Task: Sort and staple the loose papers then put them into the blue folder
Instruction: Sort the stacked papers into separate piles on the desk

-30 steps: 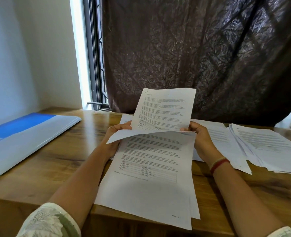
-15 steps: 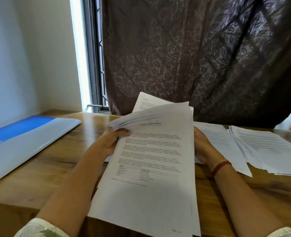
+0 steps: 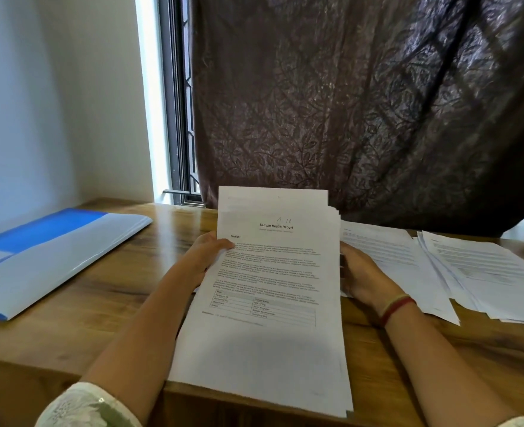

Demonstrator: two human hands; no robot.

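Note:
A stack of printed sheets [image 3: 266, 303], its top page headed "Sample Health Report", stands tilted in front of me, its lower edge near the table's front edge. My left hand [image 3: 208, 257] grips its left edge with the thumb on the top page. My right hand [image 3: 359, 275] holds the right edge, fingers hidden behind the sheets. The blue folder [image 3: 48, 257] lies closed on the table at the far left, apart from both hands. No stapler is in view.
More loose papers [image 3: 476, 272] are spread in overlapping piles on the wooden table [image 3: 125, 291] to the right of my right hand. A dark curtain [image 3: 362, 103] hangs behind the table, with a window strip and white wall at the left.
The lifted pages have been laid back, and the sheets are now gathered into one stack with the title page on top. Both hands moved to its side edges.

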